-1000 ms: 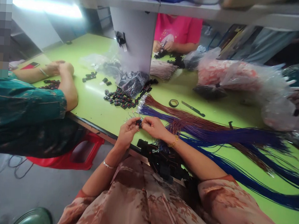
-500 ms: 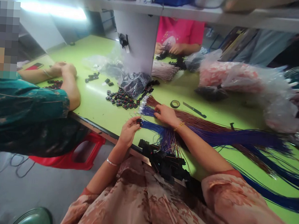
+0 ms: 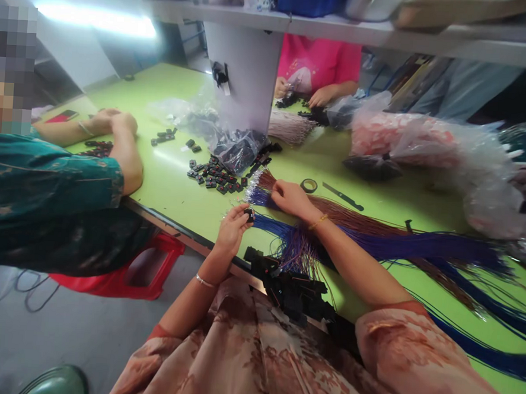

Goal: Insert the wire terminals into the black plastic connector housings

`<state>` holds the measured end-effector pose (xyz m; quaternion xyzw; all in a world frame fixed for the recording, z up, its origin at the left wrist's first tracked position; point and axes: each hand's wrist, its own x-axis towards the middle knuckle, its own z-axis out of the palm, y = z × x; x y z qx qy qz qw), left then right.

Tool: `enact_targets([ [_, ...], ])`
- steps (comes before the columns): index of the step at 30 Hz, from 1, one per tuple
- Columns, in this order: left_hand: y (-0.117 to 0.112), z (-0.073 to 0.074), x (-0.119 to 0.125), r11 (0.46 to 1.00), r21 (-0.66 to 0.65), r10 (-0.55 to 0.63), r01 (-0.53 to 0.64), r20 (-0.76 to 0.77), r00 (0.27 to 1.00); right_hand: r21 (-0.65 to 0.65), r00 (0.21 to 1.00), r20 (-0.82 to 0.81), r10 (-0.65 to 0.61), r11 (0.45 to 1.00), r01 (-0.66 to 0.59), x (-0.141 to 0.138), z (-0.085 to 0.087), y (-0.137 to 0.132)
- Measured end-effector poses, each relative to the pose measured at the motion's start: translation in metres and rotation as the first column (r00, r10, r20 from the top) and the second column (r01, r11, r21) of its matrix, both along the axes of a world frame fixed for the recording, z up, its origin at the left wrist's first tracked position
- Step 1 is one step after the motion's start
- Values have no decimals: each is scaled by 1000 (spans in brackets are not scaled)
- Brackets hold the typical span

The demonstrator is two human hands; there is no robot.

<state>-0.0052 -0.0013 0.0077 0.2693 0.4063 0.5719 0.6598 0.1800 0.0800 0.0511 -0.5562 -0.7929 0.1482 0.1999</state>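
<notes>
My left hand (image 3: 231, 231) is closed at the near edge of the table, pinching a small black plastic housing (image 3: 249, 216) between thumb and fingers. Just to the right, my right hand (image 3: 292, 199) lies over the brown wires (image 3: 329, 208) and blue wires (image 3: 259, 197), its fingers curled together. Whatever its fingertips hold is too small to make out. The silvery wire ends (image 3: 251, 187) fan out left of that hand. Another bunch of blue wires (image 3: 272, 224) runs below it. A heap of black parts (image 3: 299, 291) sits at the table edge by my lap.
Loose black housings (image 3: 217, 176) lie beyond my left hand beside a plastic bag (image 3: 236, 151). A tape roll (image 3: 309, 185) and a flat dark blade-like tool (image 3: 343, 196) rest behind the wires. One co-worker's arm (image 3: 129, 153) is at left; another person (image 3: 320, 64) works opposite.
My left hand has shifted slightly right and turned the black housing. My right hand stays over the wires with its fingers drawn in more. The opposite person's hands have moved apart.
</notes>
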Motion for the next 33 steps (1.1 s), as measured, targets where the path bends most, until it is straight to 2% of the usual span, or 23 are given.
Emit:
enact_targets([
  [2,-1,1,0,1000,-4,1,-1,8,1000,7,982,-160,96,995,-97,-13,4,1],
  [5,-2,4,-1,1000,-4,-6,6,20,1000,38,900,-373,223,973,-226,-33,14,-2],
  [8,-3,7,-1,1000,-5,-6,6,49,999,20,828,-498,257,958,-286,-44,24,-13],
  [10,-4,8,0,1000,-3,-3,3,75,997,-22,814,-528,243,954,-299,-44,25,-22],
  [15,-5,8,0,999,2,-34,34,123,992,-107,838,-521,161,962,-251,-30,10,-46],
  [18,-5,5,0,998,-3,-69,70,155,985,-115,842,-523,133,968,-224,-24,0,-56],
  [25,-5,5,1,994,11,-113,113,140,984,-9,879,-442,178,979,-203,-24,-1,-63],
  [33,-7,5,0,996,16,-85,84,79,993,94,927,-310,209,978,-189,-28,1,-70],
])
